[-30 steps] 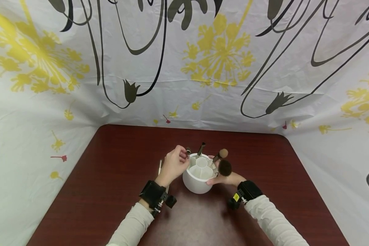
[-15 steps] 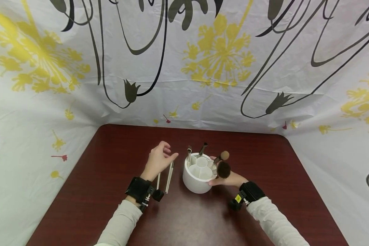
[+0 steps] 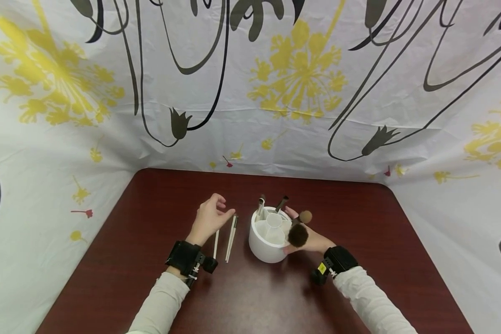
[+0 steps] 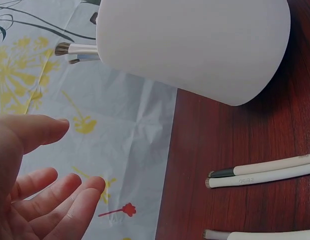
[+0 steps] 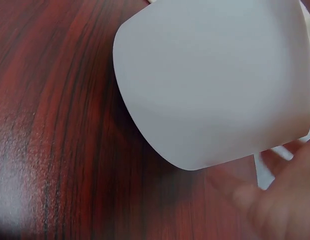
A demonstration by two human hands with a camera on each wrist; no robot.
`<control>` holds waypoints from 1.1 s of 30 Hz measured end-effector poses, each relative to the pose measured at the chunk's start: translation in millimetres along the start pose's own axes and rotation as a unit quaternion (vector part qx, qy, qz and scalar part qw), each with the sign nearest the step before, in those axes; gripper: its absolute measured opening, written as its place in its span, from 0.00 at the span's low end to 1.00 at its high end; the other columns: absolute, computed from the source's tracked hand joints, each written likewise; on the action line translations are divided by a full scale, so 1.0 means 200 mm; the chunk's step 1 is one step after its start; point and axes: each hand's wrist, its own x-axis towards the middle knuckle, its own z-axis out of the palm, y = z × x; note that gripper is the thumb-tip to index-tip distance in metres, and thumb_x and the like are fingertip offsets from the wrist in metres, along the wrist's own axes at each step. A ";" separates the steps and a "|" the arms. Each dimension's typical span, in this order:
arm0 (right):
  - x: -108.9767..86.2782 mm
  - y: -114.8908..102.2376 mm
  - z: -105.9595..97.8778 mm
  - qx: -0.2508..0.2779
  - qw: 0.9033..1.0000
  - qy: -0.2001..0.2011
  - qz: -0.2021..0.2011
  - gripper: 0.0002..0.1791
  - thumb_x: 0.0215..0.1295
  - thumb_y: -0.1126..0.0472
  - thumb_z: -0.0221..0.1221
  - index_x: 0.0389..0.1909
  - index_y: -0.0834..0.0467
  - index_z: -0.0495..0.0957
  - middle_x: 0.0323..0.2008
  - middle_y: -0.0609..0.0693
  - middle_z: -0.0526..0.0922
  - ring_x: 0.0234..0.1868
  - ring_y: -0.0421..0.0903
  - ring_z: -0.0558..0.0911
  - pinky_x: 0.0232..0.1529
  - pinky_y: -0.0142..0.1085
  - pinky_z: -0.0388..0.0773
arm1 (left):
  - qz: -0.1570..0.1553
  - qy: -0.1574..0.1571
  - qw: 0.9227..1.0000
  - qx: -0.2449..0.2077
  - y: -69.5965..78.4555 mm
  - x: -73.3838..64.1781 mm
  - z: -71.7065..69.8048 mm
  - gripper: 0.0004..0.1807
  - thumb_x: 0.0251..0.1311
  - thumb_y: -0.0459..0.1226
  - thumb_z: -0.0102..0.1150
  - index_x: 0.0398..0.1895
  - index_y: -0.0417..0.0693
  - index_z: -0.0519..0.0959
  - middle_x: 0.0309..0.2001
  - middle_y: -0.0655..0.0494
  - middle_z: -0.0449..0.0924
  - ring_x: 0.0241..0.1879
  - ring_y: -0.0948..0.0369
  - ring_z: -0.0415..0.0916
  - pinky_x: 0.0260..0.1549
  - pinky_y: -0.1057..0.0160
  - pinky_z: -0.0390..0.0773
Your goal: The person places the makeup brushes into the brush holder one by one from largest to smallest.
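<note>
Left of the holder I see the left hand, thumb apart from loosely bent fingers, pinching nothing. On the table between that hand and the holder lie a single brush and, nearer the holder, a pair. I judge these light, stiff and apt to roll, best pinched mid-handle, clear of the bristles. The holder stands upright, probably smooth and slippery; I'd grasp it around the wall. In it, left to right, stand slim brushes, a dark brush, a fluffy brush and a tan brush. At its right side the right hand holds it, thumb and fingers spread around the wall. Small letters mark one handle of the pair, but I can't read them surely.
</note>
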 end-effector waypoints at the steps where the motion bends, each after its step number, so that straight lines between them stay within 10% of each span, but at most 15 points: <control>1: 0.01 0.00 0.00 0.004 1.000 -0.002 -0.005 0.62 0.44 0.51 0.69 0.70 0.52 0.33 0.70 0.58 0.43 0.67 0.46 0.52 0.61 0.47 0.54 | 0.000 -0.001 1.000 0.001 0.00 0.00 0.00 0.18 0.50 0.44 0.63 0.41 0.45 0.71 0.38 0.44 0.78 0.33 0.55 0.79 0.28 0.59 0.78; 15: 0.01 -0.07 0.02 -0.028 0.999 0.032 0.027 0.66 0.36 0.65 0.73 0.69 0.60 0.33 0.68 0.65 0.35 0.67 0.62 0.35 0.58 0.63 0.39 | -0.017 -0.019 0.999 0.034 -0.06 0.00 -0.01 0.16 0.51 0.40 0.63 0.39 0.43 0.73 0.37 0.47 0.78 0.32 0.56 0.79 0.29 0.59 0.77; 25: 0.05 -0.08 0.03 -0.035 0.999 0.039 -0.006 0.67 0.36 0.64 0.73 0.67 0.67 0.31 0.63 0.68 0.56 0.63 0.63 0.55 0.57 0.61 0.48 | -0.041 -0.042 0.997 0.053 -0.13 0.00 -0.01 0.17 0.52 0.41 0.61 0.41 0.40 0.73 0.39 0.47 0.78 0.34 0.55 0.78 0.31 0.58 0.76; 33: 0.06 -0.05 0.02 -0.003 1.000 0.004 -0.024 0.63 0.43 0.59 0.70 0.68 0.59 0.31 0.64 0.58 0.56 0.63 0.44 0.59 0.58 0.47 0.56 | -0.062 -0.068 0.993 0.074 -0.20 -0.01 0.02 0.17 0.52 0.40 0.61 0.43 0.40 0.72 0.38 0.46 0.77 0.35 0.53 0.76 0.31 0.56 0.74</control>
